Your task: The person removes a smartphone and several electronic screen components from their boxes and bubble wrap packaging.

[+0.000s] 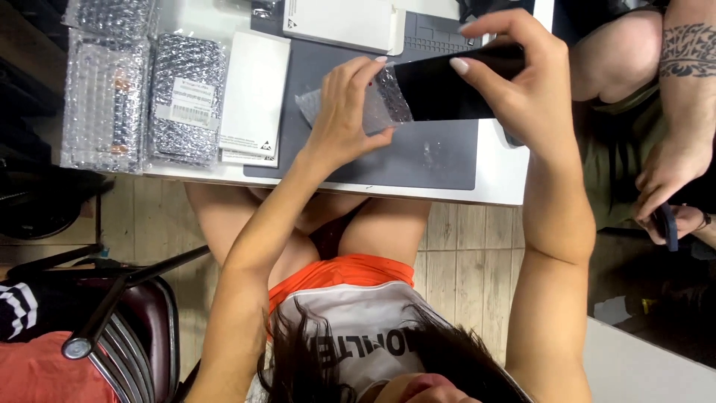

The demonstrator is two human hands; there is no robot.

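A dark flat slab [447,89] is clamped in the right hand [522,82] while its clear bubble-wrap sleeve [373,104] is pinched by the left hand [343,112].

Both are held together above a grey mat [418,160] on the white tabletop [500,179]. Bubble-wrapped packets [145,93] and a white box [253,97] are laid at nine o'clock of the hands. Another person's tattooed forearm [686,52] is seen at three o'clock, well apart.
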